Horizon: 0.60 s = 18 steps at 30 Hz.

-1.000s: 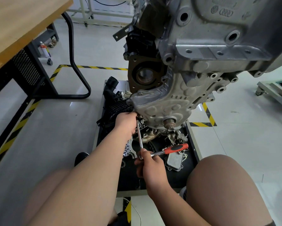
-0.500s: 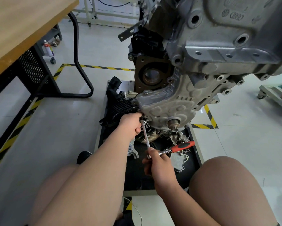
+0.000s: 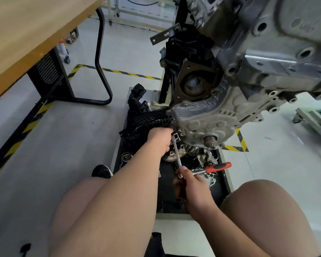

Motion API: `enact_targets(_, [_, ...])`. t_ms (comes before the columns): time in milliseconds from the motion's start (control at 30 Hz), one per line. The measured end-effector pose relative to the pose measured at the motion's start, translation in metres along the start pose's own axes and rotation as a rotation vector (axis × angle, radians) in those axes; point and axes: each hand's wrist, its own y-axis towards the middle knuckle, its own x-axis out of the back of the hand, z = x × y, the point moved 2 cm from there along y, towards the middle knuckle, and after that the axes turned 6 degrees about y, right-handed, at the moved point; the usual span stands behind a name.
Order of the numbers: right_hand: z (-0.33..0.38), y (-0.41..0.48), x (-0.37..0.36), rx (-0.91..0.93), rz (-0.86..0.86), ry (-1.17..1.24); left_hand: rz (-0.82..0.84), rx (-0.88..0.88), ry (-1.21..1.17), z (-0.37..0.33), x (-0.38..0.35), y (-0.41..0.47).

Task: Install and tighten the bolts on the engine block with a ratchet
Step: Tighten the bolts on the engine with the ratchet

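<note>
**Both hands on the ratchet under the engine block**

At far left a wooden counter (image 3: 26, 34) stands over the grey floor (image 3: 44, 145), which is marked with yellow-and-black tape. Right of it, a black tray (image 3: 223, 180) of loose metal parts lies on the floor below the engine.

The left hand (image 3: 158, 140) reaches up to the lower left corner of the engine block (image 3: 248, 71). Its fingers are curled round the top end of the extension bar (image 3: 176, 153); the bolt, if 1 is there, is hidden behind them. The bar slants down and right to the right hand (image 3: 191, 184), which grips the head of the ratchet (image 3: 218, 167). The ratchet's red handle sticks out to the right, above the tray. The engine block fills the upper right, hanging above the tray and both hands.
</note>
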Motion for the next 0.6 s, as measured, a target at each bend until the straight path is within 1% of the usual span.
enact_targets(67, [-0.001,0.001,-0.002,-0.027,0.026,0.012,0.005,0.051,-0.032,0.000,0.002,0.000])
enact_targets(133, [-0.001,0.002,-0.004,-0.056,0.034,0.024,0.019,0.064,-0.061,-0.001,0.003,0.000])
enact_targets(333, [0.000,0.003,-0.007,-0.064,0.047,0.058,0.091,-0.004,-0.087,-0.008,0.001,-0.004])
enact_targets(433, [0.001,0.002,-0.008,-0.044,0.049,0.060,0.047,-0.056,-0.103,-0.009,-0.002,-0.005])
enact_targets(600, [0.004,0.002,-0.011,-0.002,0.035,0.042,-0.018,-0.072,-0.144,-0.008,-0.002,-0.004])
